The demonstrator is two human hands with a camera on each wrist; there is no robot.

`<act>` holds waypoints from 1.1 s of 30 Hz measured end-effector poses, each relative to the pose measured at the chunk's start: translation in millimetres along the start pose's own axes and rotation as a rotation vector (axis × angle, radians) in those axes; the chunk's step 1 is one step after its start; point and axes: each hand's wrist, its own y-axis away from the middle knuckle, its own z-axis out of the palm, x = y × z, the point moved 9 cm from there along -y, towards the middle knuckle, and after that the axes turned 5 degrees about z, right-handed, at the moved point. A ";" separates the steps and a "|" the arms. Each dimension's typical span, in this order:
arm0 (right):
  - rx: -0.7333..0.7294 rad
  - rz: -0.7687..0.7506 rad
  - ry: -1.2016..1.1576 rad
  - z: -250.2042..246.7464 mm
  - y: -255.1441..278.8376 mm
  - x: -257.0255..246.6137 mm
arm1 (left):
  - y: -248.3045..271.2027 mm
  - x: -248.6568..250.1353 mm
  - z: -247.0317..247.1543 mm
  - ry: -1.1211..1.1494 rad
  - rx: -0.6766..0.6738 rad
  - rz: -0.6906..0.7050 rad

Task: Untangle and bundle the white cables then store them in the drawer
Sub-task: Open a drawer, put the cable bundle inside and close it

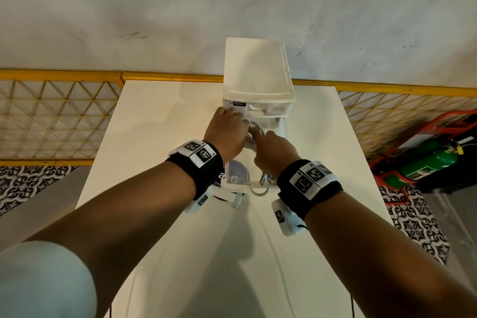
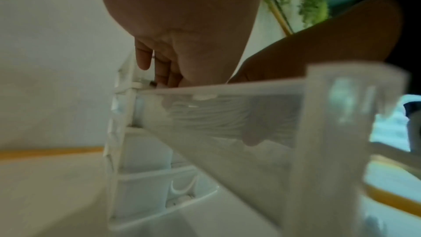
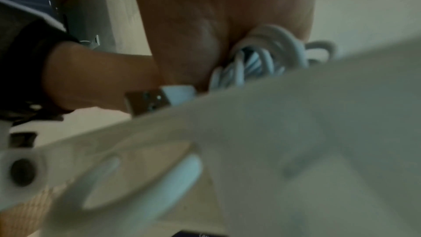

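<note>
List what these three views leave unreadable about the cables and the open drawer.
- Head view: both hands, left hand and right hand, cover most of the white cable bundle.
- Left wrist view: cables are a smear behind the drawer wall.
- Right wrist view: the blurred drawer front hides the bundle's underside.

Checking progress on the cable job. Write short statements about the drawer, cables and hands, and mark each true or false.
1. The drawer is pulled out of the white drawer unit. True.
2. The white cables lie on the floor. False: both hands hold them over the drawer.
3. The right hand holds nothing. False: it grips the coil.
4. A USB plug sticks out of the bundle. True.
5. The left hand is at the cables. True.
</note>
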 end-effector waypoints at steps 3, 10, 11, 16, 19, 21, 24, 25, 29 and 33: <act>-0.049 0.047 0.011 1.4 -4.0 4.1 | 22.8 -23.4 8.1 0.347 0.182 -0.226; -0.060 0.171 -0.008 -2.4 -7.6 6.5 | 50.7 -30.1 61.4 0.822 -0.106 -0.552; -0.057 0.188 -0.004 -6.6 -9.5 7.7 | 49.5 -30.7 60.6 0.818 -0.111 -0.546; -0.018 0.242 -0.002 -19.3 -19.5 12.1 | 49.4 -30.9 65.8 0.819 -0.173 -0.565; 0.027 0.251 -0.048 -14.8 -21.7 7.4 | 49.3 -31.4 69.7 0.786 -0.206 -0.531; 0.019 0.239 -0.044 -8.6 -24.4 5.5 | 49.9 -33.1 65.1 0.688 -0.201 -0.486; 0.022 0.251 -0.048 -6.5 -27.3 9.3 | 42.4 -34.2 31.2 0.390 0.042 -0.394; 0.032 0.253 -0.051 -6.7 -28.5 9.7 | 37.4 -32.0 20.3 0.333 0.114 -0.351; 0.073 0.244 -0.028 -5.6 -32.9 10.5 | 20.6 -29.6 4.0 0.197 0.178 -0.246; 0.107 0.234 -0.030 -5.5 -34.4 11.0 | 18.5 -23.8 3.2 0.157 0.243 -0.171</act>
